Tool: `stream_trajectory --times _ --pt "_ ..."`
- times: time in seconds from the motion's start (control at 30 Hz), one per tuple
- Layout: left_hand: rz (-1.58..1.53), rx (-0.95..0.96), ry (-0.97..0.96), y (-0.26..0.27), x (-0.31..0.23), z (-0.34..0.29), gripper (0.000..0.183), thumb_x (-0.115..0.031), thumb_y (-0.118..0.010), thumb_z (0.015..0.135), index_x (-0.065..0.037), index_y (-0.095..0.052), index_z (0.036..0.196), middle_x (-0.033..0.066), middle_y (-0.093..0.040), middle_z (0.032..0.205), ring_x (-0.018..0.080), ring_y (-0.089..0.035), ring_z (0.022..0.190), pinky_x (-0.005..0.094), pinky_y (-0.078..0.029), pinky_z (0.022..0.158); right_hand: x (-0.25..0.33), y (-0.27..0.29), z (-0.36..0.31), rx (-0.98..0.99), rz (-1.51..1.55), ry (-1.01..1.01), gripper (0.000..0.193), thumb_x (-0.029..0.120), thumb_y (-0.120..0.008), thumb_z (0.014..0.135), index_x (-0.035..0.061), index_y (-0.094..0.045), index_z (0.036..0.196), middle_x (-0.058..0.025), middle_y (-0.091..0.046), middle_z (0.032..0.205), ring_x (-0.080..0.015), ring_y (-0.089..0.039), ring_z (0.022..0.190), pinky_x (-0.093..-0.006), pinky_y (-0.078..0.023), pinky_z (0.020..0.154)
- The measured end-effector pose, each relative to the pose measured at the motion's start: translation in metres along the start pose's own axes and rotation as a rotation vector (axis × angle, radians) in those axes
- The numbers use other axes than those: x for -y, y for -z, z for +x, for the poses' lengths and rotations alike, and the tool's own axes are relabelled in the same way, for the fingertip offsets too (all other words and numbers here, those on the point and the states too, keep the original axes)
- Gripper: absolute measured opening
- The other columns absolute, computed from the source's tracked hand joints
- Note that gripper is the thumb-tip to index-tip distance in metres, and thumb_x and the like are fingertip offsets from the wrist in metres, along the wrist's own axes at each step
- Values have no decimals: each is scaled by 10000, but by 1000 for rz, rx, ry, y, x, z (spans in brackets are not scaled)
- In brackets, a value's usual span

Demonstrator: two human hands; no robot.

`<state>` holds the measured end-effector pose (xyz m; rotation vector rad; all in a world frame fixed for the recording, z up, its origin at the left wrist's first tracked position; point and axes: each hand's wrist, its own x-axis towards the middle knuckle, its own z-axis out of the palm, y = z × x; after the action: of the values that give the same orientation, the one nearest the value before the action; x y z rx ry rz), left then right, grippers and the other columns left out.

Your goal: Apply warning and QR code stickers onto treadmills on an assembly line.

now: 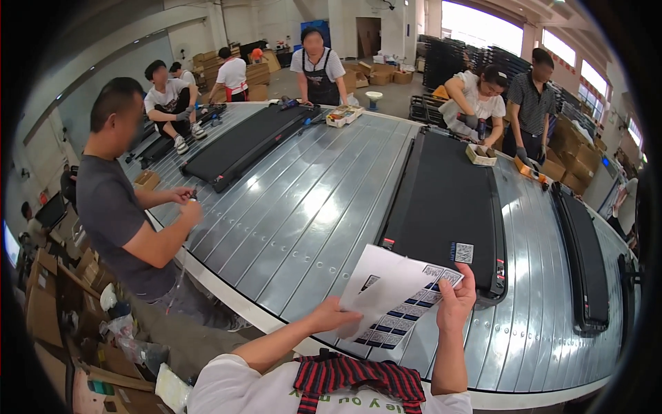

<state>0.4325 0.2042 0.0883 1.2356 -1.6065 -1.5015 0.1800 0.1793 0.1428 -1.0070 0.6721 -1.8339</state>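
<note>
My left hand is closed on the left edge of white sticker sheets. My right hand pinches their right corner, thumb on top. Rows of square black-and-white code labels with dark blue strips show on the lower sheet; the upper one is mostly blank white. Just beyond my right fingers, a similar code label appears at the near end of a black walking-pad treadmill. The sheets are held in the air over the near edge of the metal-topped table.
Other black treadmills lie at the back left and the right. A person in a dark grey shirt stands at my left. Several people work around the far side. Small parts boxes sit on the table; cartons fill the left floor.
</note>
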Motion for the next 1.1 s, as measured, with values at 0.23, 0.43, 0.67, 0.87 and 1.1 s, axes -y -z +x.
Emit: stream_trajectory --times 0.23,0.43,0.67,0.87,1.1 --pt "126 -15 81 13 9 -18 274 -172 -625 755 -49 -605 998 66 -635 887 116 -572 804 265 -447 735 26 -2 13 376 -280 -84 574 30 -708 656 10 -429 1157 -80 -612 892 -132 -585 771 -252 -474 684" --pt "193 71 71 16 1 -21 268 -150 -620 766 -17 -592 997 50 -630 871 90 -540 816 248 -432 753 54 -33 13 766 -1003 42 632 80 -731 633 74 -430 1189 -104 -631 791 -204 -627 719 -264 -476 631" --pt "-28 197 21 24 -5 -27 270 -193 -622 785 -24 -591 992 12 -621 842 63 -521 785 229 -428 727 33 -44 0 787 -1072 234 498 82 -665 690 130 -473 1148 -92 -607 706 -268 -582 612 -332 -459 546" --pt "2 23 -55 29 0 -28 255 -240 -615 794 -46 -608 958 -2 -618 770 61 -506 696 227 -422 655 20 -60 -14 830 -1098 423 552 98 -717 639 54 -472 1132 -78 -612 690 -234 -593 611 -283 -466 561" --pt "330 -135 -90 43 20 -35 254 -260 -577 815 -82 -612 993 49 -637 806 100 -558 725 268 -445 671 -7 -6 -20 84 -446 99 244 65 -554 787 16 -497 1019 -69 -584 717 -92 -521 633 -213 -424 589"
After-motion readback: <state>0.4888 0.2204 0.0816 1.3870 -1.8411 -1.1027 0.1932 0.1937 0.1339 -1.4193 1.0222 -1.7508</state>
